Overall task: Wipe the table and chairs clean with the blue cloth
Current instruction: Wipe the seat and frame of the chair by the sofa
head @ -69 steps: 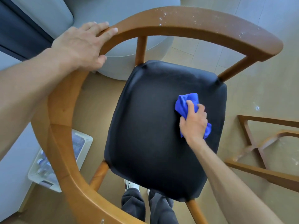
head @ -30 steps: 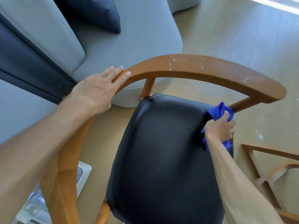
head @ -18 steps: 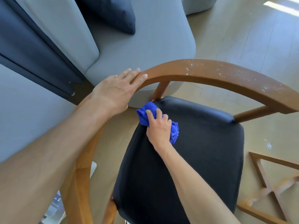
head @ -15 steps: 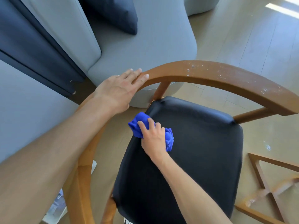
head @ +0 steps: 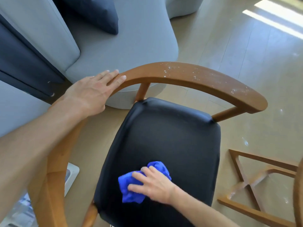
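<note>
Now right hand (head: 155, 185) fingers spread flat, pressing soft, limp blue cloth (head: 131, 189) onto slick black seat (head: 172, 141); left hand (head: 93, 90) fingers flat on stiff wooden rail (head: 188, 76), likely best hold.

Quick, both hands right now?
Left hand: open, flat on the chair rail.
Right hand: open, pressing the blue cloth on the seat.
</note>
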